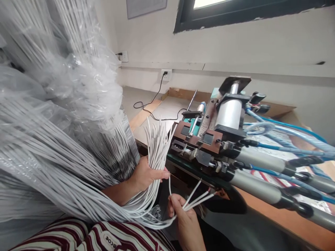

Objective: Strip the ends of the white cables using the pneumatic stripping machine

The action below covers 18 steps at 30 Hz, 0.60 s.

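Note:
My left hand [149,174] is wrapped round a thick bundle of white cables [158,143], whose cut ends fan upward beside a pneumatic machine [199,132]. Lower and to the right, my right hand [183,216] pinches a few separate white cables [200,198]. Their ends stick out to the right past the fingers, and one or two tips look reddish. One single cable [170,183] runs between the two hands. From the bundle, the cables loop down across my lap and back to the left.
Large hanks of grey-white cable in clear plastic wrap [86,83] fill the left side. The machine's cylinders [256,181] and blue air hoses [285,129] reach far right over the workbench [282,212]. A black power cord [157,94] trails from a wall socket [166,75].

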Motion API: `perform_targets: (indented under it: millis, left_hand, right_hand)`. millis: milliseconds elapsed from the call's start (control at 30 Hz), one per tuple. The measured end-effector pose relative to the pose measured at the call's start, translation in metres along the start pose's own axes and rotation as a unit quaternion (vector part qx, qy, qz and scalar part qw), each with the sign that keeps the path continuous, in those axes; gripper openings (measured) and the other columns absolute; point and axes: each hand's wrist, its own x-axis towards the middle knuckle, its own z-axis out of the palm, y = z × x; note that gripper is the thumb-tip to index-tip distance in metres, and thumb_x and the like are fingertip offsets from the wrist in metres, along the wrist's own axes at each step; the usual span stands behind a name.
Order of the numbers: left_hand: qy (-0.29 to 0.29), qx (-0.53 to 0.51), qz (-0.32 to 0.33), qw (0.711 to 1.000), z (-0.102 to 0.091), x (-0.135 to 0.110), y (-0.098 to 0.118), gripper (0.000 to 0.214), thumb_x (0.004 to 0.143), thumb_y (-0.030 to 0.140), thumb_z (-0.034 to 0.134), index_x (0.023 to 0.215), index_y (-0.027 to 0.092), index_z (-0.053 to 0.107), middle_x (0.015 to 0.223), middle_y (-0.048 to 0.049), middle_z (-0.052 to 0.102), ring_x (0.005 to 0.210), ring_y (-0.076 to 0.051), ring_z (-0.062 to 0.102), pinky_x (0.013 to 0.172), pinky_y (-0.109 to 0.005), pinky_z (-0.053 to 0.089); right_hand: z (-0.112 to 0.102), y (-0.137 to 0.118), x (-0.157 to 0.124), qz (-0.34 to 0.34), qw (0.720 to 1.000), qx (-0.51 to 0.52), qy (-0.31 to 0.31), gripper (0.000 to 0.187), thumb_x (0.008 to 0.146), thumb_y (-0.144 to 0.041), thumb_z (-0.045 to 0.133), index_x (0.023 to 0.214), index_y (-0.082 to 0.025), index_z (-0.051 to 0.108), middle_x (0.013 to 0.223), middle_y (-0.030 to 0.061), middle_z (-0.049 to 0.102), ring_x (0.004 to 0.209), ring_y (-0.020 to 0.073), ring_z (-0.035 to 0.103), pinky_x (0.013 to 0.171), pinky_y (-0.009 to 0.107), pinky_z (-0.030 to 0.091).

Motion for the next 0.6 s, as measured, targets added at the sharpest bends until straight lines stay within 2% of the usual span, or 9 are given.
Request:
perform_targets:
  millis: [100,200,300,333,400,433,467,533,600]
  left_hand:
    - [0.031,-0.039,-0.006,0.999,-0.003,0.003,0.0,0.016,0.052,0.02,0.071,0.059,0.01,0.062,0.05,-0.0003,0.06,0.044,-0.011,0.053,0.041,-0.022,0.043]
    - [0.044,-0.087,-0.026,0.995,-0.004,0.006,0.003,0.019,0.052,0.022,0.071,0.062,0.01,0.062,0.05,-0.0004,0.06,0.046,-0.013,0.057,0.04,-0.022,0.044]
    - [0.042,-0.125,-0.029,0.991,0.002,0.01,0.009,0.02,0.052,0.021,0.071,0.066,0.009,0.062,0.057,-0.0011,0.061,0.051,-0.015,0.06,0.041,-0.023,0.046]
    - [0.042,-0.139,-0.027,0.989,0.005,0.011,0.011,0.021,0.051,0.02,0.071,0.067,0.01,0.062,0.058,-0.001,0.061,0.052,-0.015,0.06,0.042,-0.023,0.046]
    - [0.04,-0.166,-0.019,0.985,0.011,0.015,0.016,0.023,0.051,0.018,0.071,0.07,0.01,0.062,0.058,-0.0004,0.06,0.053,-0.015,0.06,0.043,-0.024,0.047]
    - [0.039,-0.178,-0.014,0.983,0.013,0.016,0.018,0.024,0.051,0.017,0.071,0.072,0.01,0.062,0.058,0.0,0.06,0.053,-0.015,0.06,0.044,-0.025,0.048]
    - [0.036,-0.189,-0.01,0.981,0.014,0.017,0.019,0.025,0.051,0.017,0.071,0.073,0.011,0.061,0.058,0.0002,0.06,0.053,-0.016,0.06,0.045,-0.025,0.048]
    - [0.017,-0.203,-0.01,0.979,0.012,0.016,0.017,0.023,0.052,0.016,0.071,0.072,0.01,0.061,0.056,0.0004,0.06,0.052,-0.015,0.06,0.049,-0.026,0.049]
    - [-0.023,-0.201,-0.024,0.979,0.007,0.012,0.012,0.02,0.051,0.014,0.07,0.068,0.01,0.06,0.053,0.0008,0.058,0.05,-0.014,0.058,0.05,-0.026,0.048]
  right_hand:
    - [-0.027,0.009,0.01,0.007,0.992,-0.123,0.041,0.032,0.069,-0.05,0.056,0.069,-0.019,0.061,0.051,0.0005,0.052,0.048,0.0172,0.048,0.048,0.028,0.037]
    - [-0.058,-0.006,0.022,-0.054,0.957,-0.255,0.123,0.031,0.061,-0.05,0.061,0.068,-0.02,0.063,0.059,0.0067,0.06,0.064,0.0269,0.057,0.057,0.034,0.042]
    - [-0.054,-0.035,0.023,-0.109,0.941,-0.259,0.191,0.047,0.06,-0.052,0.062,0.095,-0.02,0.061,0.088,0.0124,0.063,0.086,0.03,0.055,0.069,0.038,0.042]
    - [-0.041,-0.044,0.02,-0.134,0.955,-0.221,0.144,0.05,0.064,-0.051,0.061,0.103,-0.021,0.058,0.097,0.0121,0.062,0.089,0.0284,0.054,0.072,0.037,0.042]
    - [-0.007,-0.055,0.014,-0.134,0.981,-0.124,-0.058,0.048,0.066,-0.049,0.061,0.104,-0.02,0.058,0.094,0.0094,0.064,0.086,0.0249,0.056,0.076,0.036,0.042]
    - [0.01,-0.056,0.011,-0.125,0.976,-0.089,-0.156,0.045,0.066,-0.049,0.062,0.1,-0.018,0.061,0.089,0.0082,0.064,0.082,0.0238,0.056,0.074,0.035,0.042]
    - [0.026,-0.055,0.009,-0.12,0.972,-0.053,-0.195,0.043,0.068,-0.05,0.059,0.095,-0.017,0.063,0.084,0.007,0.065,0.077,0.0226,0.056,0.071,0.034,0.043]
    - [0.048,-0.048,0.006,-0.12,0.973,-0.017,-0.195,0.038,0.073,-0.049,0.055,0.088,-0.015,0.064,0.077,0.0049,0.063,0.072,0.0202,0.054,0.069,0.032,0.042]
    - [0.055,-0.04,0.005,-0.126,0.976,-0.006,-0.178,0.036,0.074,-0.047,0.054,0.084,-0.014,0.065,0.071,0.0038,0.061,0.069,0.019,0.051,0.068,0.032,0.041]
